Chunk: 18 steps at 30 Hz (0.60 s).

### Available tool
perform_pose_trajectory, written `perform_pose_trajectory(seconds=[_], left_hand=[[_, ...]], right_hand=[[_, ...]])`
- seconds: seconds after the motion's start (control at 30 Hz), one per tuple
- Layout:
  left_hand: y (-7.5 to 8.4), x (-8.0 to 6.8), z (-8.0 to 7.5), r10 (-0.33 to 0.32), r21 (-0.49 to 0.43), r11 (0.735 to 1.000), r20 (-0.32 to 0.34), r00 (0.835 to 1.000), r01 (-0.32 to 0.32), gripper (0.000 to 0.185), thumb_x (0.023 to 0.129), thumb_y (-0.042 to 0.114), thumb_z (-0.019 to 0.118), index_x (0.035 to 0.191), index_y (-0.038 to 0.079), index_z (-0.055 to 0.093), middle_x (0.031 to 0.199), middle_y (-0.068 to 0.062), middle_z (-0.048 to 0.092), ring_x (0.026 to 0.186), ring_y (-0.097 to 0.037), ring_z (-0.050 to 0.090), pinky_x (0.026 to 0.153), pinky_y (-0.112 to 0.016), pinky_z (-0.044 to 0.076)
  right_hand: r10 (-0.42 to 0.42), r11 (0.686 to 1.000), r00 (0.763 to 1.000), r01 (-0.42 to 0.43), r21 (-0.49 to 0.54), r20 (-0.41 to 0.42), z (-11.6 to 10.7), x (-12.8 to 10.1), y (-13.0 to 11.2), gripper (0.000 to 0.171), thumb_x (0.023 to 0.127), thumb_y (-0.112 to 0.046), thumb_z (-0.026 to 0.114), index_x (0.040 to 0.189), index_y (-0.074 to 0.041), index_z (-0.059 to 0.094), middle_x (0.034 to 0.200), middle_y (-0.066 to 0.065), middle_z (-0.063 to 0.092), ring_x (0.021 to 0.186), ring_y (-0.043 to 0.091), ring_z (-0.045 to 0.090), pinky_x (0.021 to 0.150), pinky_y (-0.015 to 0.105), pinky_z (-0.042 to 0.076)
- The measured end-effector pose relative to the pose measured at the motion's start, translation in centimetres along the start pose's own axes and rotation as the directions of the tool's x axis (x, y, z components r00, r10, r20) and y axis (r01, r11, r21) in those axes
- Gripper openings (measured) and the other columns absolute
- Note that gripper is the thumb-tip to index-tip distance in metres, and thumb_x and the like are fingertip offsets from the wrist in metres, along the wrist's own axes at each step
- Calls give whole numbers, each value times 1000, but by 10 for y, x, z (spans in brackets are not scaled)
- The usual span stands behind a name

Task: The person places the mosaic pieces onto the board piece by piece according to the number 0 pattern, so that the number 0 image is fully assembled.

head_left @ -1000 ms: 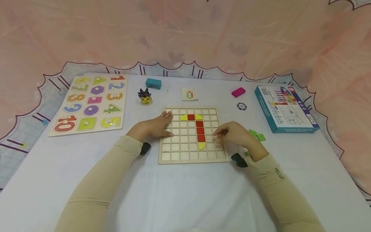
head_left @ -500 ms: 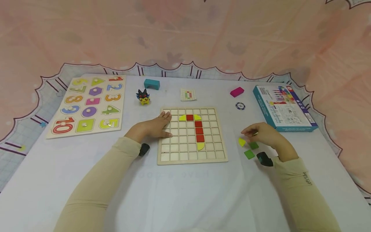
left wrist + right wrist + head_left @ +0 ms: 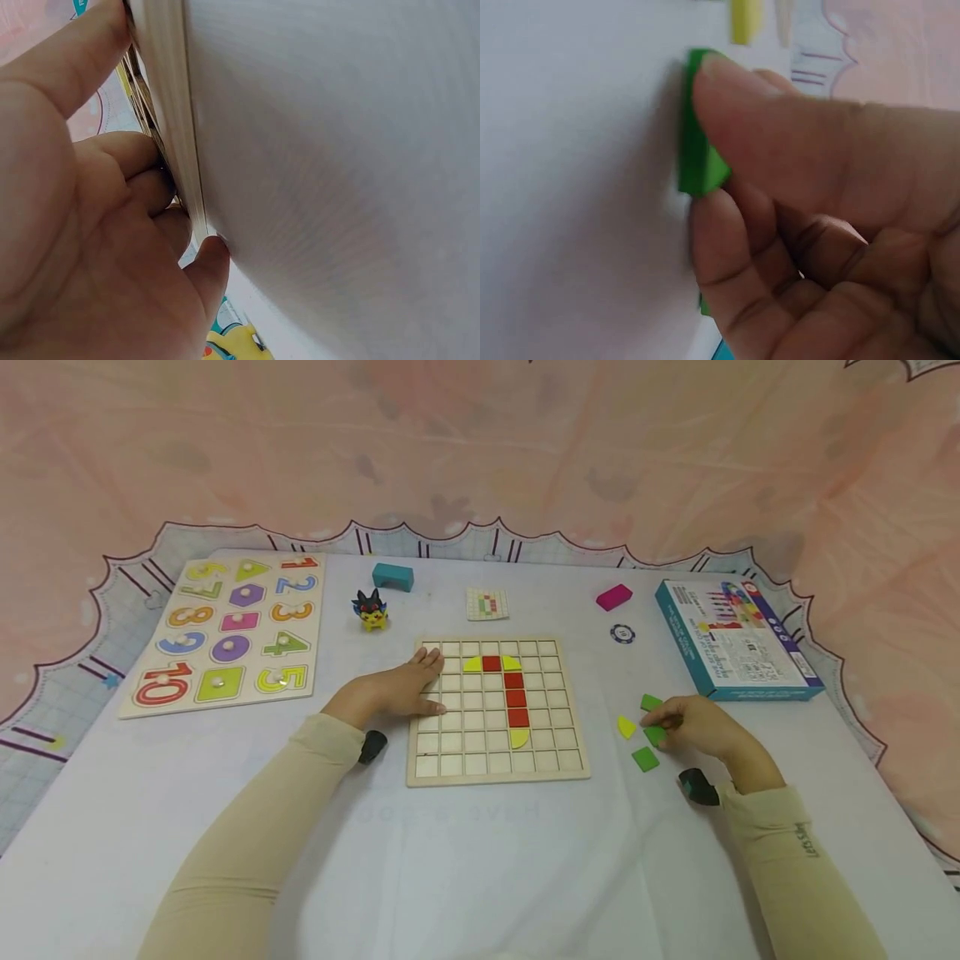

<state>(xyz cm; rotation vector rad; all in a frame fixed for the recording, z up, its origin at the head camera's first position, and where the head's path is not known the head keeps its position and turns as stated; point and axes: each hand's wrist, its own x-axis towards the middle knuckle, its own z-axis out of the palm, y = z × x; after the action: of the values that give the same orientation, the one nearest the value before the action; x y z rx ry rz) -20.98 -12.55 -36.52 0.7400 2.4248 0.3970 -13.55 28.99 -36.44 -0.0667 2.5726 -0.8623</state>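
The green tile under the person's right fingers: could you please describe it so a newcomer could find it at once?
Start at the wooden grid board in the middle of the table, then look to its right, short of the blue box. Loose tiles lie there; this green tile is the one the right hand pinches, between another green tile nearer the person and a yellow tile.

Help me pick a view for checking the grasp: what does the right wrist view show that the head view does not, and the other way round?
Only the right wrist view shows the thumb and fingers pinching a green tile by its edges, just off the white cloth.

Only the head view shows the wider layout: the left hand resting on the wooden grid board, two more green tiles and the blue box.

Both show the right hand, its green tile and the yellow tile nearby.
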Motion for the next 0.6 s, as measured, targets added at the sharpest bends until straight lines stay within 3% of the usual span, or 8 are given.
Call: perform_pose_trajectory(seconds=[0.23,0.4,0.6], left_hand=[[0,0,-1,5,2,1000,-3,1000,-5,85,92,34,54,145,-4,0,153,-18,-8,140,-34,-14,115,-46,2],[0,-1,-1,4,2,1000,-5,1000,-4,85,92,34,55,145,-4,0,153,-19,-8,140,-34,-13,115,-46,2],[0,0,0,17,-5,1000,2,1000,-17,85,92,33,54,145,-5,0,153,-19,-9,140,-35,-14,114,-46,1]], right_hand=[[5,1000,1000,-5,-21,-8,4,2,-2,30,77,-1,65,107,2,66,119,25,56,113,40,47,96,57,37],[-7,1000,1000,6,-28,-20,5,1,-7,30,74,-2,69,104,2,67,111,23,59,98,33,51,85,47,44],[9,999,1000,-10,-44,-23,3,2,-9,29,74,-3,69,102,2,67,102,17,62,91,26,51,79,39,43]])
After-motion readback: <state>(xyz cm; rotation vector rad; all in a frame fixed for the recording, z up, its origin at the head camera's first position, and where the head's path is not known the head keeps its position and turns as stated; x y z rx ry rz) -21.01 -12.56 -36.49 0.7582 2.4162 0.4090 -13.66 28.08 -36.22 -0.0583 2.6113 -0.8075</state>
